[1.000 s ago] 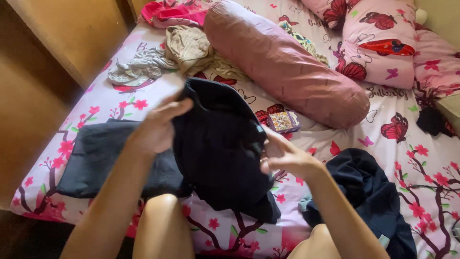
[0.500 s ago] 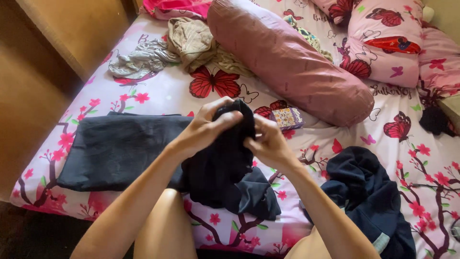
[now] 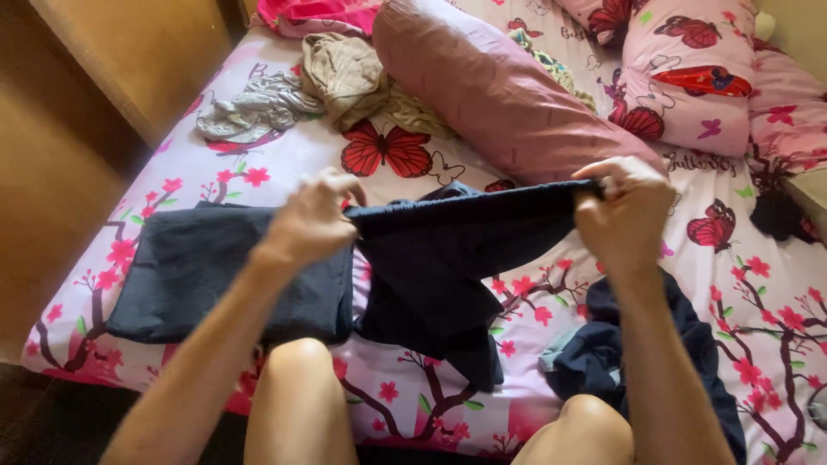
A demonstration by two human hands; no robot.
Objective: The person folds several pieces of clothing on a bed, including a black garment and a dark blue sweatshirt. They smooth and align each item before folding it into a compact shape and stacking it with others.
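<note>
Held taut above the bed [image 3: 284,168], just right of the folded dark cloth [image 3: 215,271]: dark navy garment [image 3: 448,250], left hand [image 3: 310,220] and right hand [image 3: 624,207] fingers pinched shut on its edge, apparently to straighten it.

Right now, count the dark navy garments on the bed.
3: one stretched between the left hand and right hand, one folded flat at left, one crumpled at right. Others may be hidden.

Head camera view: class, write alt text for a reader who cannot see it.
Two bare hands, left hand and right hand, stretch a dark navy garment taut by its top edge above a pink floral bedsheet. A folded dark garment lies to the left, a mauve bolster pillow behind.
</note>
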